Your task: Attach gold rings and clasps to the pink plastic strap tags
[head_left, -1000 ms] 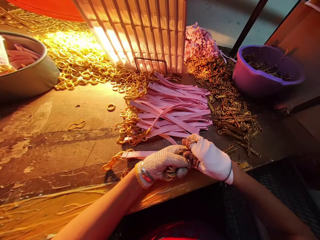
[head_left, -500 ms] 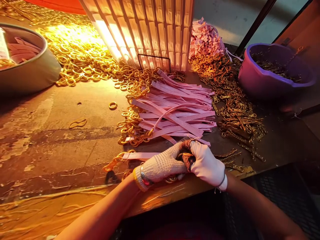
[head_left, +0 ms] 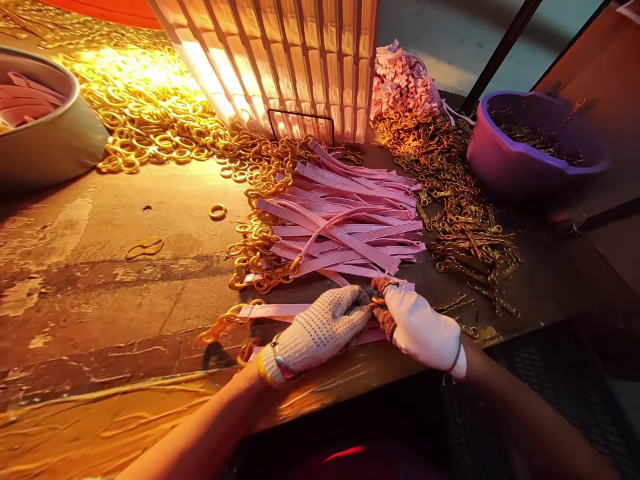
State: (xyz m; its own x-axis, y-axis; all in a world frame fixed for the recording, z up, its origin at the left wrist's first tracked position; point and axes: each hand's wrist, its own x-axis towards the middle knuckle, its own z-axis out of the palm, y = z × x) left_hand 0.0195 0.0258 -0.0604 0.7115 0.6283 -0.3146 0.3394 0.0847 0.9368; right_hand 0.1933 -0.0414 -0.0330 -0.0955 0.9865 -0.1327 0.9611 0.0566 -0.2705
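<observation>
My left hand (head_left: 325,325), in a dotted knit glove, is closed in a pinch near the table's front edge. A small brass ring (head_left: 379,302) shows at its fingertips. My right hand (head_left: 423,327), in a white glove with dark brown fingertips, is closed from the other side, its fingers meeting the same ring. Whatever else lies inside the fingers is hidden. Under and left of my left hand runs a pink strap (head_left: 275,311) with brass rings (head_left: 220,325) at its left end. Just beyond both hands lies a pile of pink straps (head_left: 345,220).
Brass rings (head_left: 160,140) heap at the back left beside a grey tub (head_left: 55,147). A ribbed, lit panel (head_left: 295,67) stands behind the straps. Twisted brass pieces (head_left: 465,213) spread on the right near a purple bucket (head_left: 530,157). Pink pieces (head_left: 403,83) are piled behind.
My hands have drawn slightly apart, showing the brass ring between their fingertips. The whole view has shifted a little, so the table things appear farther left.
</observation>
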